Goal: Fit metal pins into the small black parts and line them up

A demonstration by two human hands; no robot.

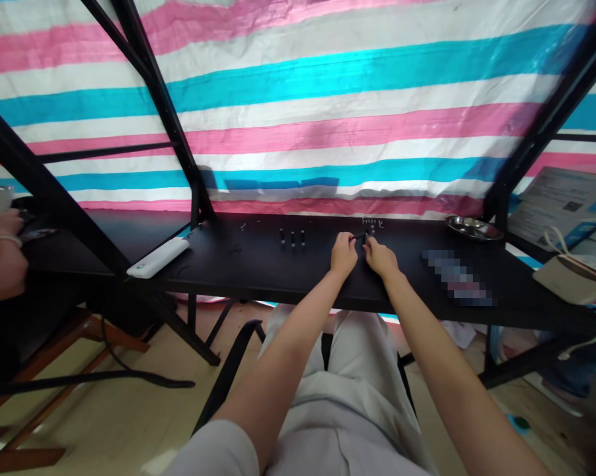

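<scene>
Over the black table, my left hand [345,253] is closed in a pinch on a small dark rod [359,236] that points towards the right hand. Close beside it, my right hand [381,257] is also closed in a pinch, on a small dark piece too tiny to name. Just behind the right fingertips stands a small black and silver piece [372,230]. Several tiny whitish bits [372,222] lie beyond it. To the left of both hands, three short black cylinders with pale ends [293,239] stand in a loose group.
A long white case [159,258] lies at the table's left. On the right are a shiny metal dish [473,228], a blurred-out flat item [457,277] and a beige bag [573,279]. Black frame posts [166,112] rise on both sides. Another person's hand [0,225] shows far left.
</scene>
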